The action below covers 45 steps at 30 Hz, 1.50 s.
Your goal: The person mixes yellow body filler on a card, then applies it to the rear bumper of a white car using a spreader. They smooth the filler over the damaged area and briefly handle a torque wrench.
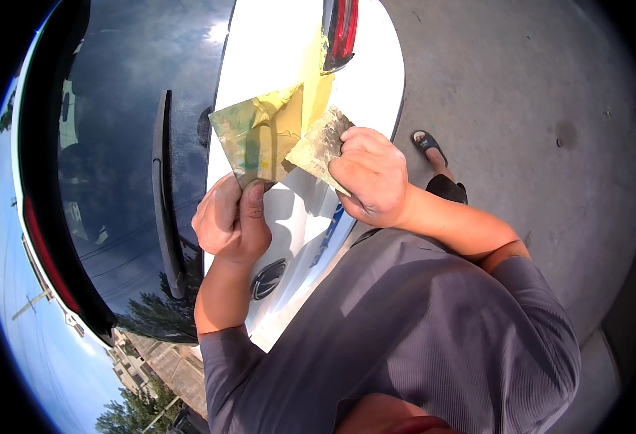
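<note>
Plate (249, 134) and spreader (323, 143) held

Head view: the left hand (231, 220) grips the plate below-left of the red tail light (343, 32); the right hand (372, 175) clasps the spreader below that light, its corner overlapping the plate. Yellow paste (322, 94) marks both and the car panel (267, 54) beside the light.

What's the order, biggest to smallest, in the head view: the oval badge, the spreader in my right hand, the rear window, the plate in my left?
1. Rear window
2. Plate in your left hand
3. Spreader in your right hand
4. Oval badge
</note>
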Each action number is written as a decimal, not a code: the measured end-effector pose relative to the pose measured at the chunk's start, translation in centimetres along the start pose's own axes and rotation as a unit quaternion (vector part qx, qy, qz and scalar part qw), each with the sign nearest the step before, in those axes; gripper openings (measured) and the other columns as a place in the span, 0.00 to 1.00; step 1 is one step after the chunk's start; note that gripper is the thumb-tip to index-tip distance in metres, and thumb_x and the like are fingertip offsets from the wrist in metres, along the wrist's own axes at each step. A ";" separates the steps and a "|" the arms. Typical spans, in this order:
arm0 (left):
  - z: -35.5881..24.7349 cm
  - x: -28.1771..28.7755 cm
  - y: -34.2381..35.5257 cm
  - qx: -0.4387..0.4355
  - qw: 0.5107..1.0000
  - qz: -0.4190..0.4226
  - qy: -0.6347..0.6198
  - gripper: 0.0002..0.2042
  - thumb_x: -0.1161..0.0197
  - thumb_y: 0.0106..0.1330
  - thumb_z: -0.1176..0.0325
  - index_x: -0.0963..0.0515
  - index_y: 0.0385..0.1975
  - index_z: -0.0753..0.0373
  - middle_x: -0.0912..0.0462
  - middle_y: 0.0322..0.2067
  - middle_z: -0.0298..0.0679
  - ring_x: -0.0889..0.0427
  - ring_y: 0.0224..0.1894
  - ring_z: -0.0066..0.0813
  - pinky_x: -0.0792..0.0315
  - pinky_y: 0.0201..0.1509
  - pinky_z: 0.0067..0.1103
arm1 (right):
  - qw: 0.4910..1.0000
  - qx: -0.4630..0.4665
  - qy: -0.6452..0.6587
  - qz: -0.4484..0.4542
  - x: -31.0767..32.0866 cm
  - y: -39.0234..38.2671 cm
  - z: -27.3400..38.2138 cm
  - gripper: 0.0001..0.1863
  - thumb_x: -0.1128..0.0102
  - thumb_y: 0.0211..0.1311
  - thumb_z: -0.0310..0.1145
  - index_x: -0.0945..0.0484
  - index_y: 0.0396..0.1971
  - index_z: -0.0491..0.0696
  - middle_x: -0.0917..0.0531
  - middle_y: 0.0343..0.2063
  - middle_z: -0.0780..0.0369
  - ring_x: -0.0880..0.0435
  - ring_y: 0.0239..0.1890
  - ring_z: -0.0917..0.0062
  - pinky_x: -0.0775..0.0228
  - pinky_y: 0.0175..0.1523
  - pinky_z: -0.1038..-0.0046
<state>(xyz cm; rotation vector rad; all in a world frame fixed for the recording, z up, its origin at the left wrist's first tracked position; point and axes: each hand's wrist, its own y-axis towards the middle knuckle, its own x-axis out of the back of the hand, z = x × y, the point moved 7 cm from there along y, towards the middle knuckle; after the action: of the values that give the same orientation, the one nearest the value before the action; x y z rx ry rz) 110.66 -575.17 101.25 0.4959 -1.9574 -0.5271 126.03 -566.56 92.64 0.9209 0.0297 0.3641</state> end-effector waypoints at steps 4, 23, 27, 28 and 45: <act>4.7 0.6 -1.4 0.120 0.966 -0.135 -0.187 0.09 0.38 0.70 0.75 0.21 0.38 0.79 0.17 0.36 0.45 0.20 0.32 0.28 0.26 0.38 0.19 | 0.962 -0.244 0.065 -0.102 1.1 -3.4 -5.8 0.04 0.41 0.56 0.12 0.26 0.28 0.34 0.29 0.19 0.61 0.29 0.24 0.77 0.27 0.38 0.75; 5.5 -0.7 -1.5 0.190 0.943 -0.123 -0.243 0.11 0.41 0.71 0.74 0.23 0.40 0.81 0.18 0.33 0.46 0.21 0.31 0.26 0.25 0.34 0.19 | 0.993 -0.084 -0.020 -0.085 -3.3 -3.0 -9.7 0.11 0.40 0.45 0.08 0.24 0.27 0.39 0.32 0.21 0.59 0.29 0.28 0.63 0.27 0.58 0.57; 6.2 -0.2 -2.1 0.191 0.962 -0.067 -0.184 0.14 0.42 0.73 0.70 0.24 0.44 0.79 0.18 0.35 0.49 0.18 0.31 0.31 0.22 0.34 0.23 | 0.994 -0.082 -0.015 -0.069 -3.8 -3.1 -10.0 0.13 0.40 0.42 0.08 0.23 0.29 0.39 0.31 0.22 0.59 0.28 0.30 0.62 0.29 0.59 0.55; 6.4 0.0 -2.1 0.197 0.963 -0.053 -0.176 0.14 0.42 0.73 0.70 0.24 0.44 0.79 0.18 0.35 0.49 0.18 0.31 0.31 0.22 0.34 0.23 | 0.995 -0.082 -0.014 -0.054 -4.1 -3.4 -9.9 0.15 0.40 0.40 0.09 0.23 0.30 0.41 0.31 0.23 0.58 0.28 0.31 0.61 0.29 0.59 0.55; 6.2 -0.5 -2.1 0.169 0.958 -0.070 -0.219 0.13 0.43 0.73 0.73 0.25 0.46 0.80 0.19 0.36 0.50 0.20 0.32 0.33 0.23 0.36 0.25 | 0.995 -0.101 0.002 -0.011 -4.8 -4.7 -9.5 0.18 0.41 0.38 0.12 0.23 0.33 0.42 0.28 0.26 0.58 0.27 0.35 0.59 0.34 0.61 0.54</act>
<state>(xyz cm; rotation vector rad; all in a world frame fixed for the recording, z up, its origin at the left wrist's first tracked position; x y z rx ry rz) 105.47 -575.68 97.19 0.7904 -2.4700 -0.4136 121.15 -563.34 82.56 0.7194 0.0071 0.3426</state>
